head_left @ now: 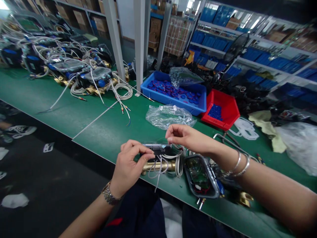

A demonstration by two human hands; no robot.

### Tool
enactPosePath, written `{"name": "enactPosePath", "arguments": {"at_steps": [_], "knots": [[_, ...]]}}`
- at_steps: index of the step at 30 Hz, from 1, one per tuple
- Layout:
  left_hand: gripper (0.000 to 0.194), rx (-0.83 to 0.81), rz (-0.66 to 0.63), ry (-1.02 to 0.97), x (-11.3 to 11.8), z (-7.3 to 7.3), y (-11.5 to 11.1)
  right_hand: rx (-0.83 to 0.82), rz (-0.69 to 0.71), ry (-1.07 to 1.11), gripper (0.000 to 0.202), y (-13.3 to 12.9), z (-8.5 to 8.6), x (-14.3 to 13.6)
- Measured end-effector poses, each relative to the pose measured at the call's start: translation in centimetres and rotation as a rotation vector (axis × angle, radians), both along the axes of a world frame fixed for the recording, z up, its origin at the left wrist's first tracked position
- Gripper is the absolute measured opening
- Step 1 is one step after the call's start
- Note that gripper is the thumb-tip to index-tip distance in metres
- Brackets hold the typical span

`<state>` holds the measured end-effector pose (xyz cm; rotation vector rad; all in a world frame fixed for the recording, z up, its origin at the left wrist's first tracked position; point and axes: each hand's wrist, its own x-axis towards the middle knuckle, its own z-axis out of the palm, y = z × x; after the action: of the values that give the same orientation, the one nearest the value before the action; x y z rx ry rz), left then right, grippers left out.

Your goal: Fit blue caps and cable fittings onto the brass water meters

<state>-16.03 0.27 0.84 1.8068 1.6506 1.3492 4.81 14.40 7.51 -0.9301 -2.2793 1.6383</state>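
blue tray [170, 101] holds discs [160, 86], red bin [219, 123] blue pieces [216, 112], beyond both hands [127, 162] [184, 136].

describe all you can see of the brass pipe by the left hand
The brass pipe is shiny, gold-coloured and metal-looking, lying near the front edge of the green table, beside a dark box. Thin pale wires cross it; coiled cable sits at its right end. Whether the left hand touches it is unclear.

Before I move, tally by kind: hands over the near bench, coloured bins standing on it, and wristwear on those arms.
Hands: 2 (left hand, right hand)
Blue bin: 1
Red bin: 1
Wristwatch: 1
Bangles: 2
Total: 7
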Motion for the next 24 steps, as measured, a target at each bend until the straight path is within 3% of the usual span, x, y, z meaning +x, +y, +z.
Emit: {"name": "enactPosePath", "arguments": {"at_steps": [5,7,12,17,24], "knots": [[0.008,-0.114,-0.029,-0.163,0.5,0.4,-0.2,0.490,-0.035,-0.184,0.013,-0.2,-0.6,1.0],[0.009,-0.163,-0.074,-0.225,0.7,0.7,-0.6,0.528,-0.062,-0.202,0.007,0.1,-0.2,1.1],[0.004,-0.221,-0.072,-0.455,1.3,0.8,-1.4,0.245,-0.171,-0.024,0.011,-1.4,1.1,0.6],[0.009,-0.201,-0.029,-0.457,1.6,0.8,-1.4,-0.301,-0.265,0.276,0.032,-4.4,1.6,0.4],[0.010,-0.189,-0.017,-0.411,1.8,1.0,-1.5,-0.360,-0.565,0.405,0.020,-7.5,0.3,2.1]]}}
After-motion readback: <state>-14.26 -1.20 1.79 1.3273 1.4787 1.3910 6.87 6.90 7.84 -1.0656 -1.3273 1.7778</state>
